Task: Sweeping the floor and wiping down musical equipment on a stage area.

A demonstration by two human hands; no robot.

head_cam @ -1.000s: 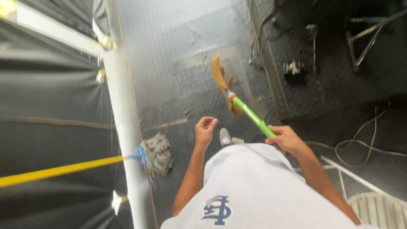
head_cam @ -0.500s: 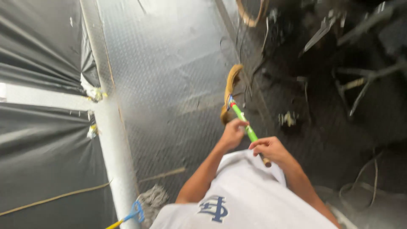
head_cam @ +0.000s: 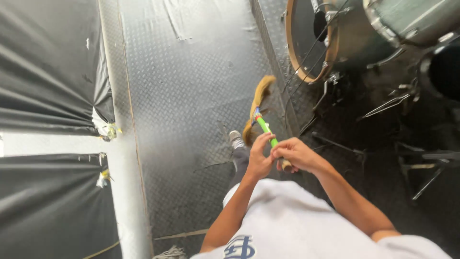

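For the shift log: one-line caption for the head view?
Both hands grip a green-handled broom on diamond-plate floor beside a bass drum.

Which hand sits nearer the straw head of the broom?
Left. The left hand grips the green broom handle lower down, closer to the broom head; the right hand holds the handle's top end, farther away.

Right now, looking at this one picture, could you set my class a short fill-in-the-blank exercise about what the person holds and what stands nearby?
1. Both the left hand and the right hand grip a broom handle coloured ____.
2. The broom's straw-coloured bristles rest on a ____ plate floor.
3. At upper right, lying on its side, stands a bass ____ with a wooden hoop.
4. The person wears a ____ shirt.

Missing words: green; metal; drum; white
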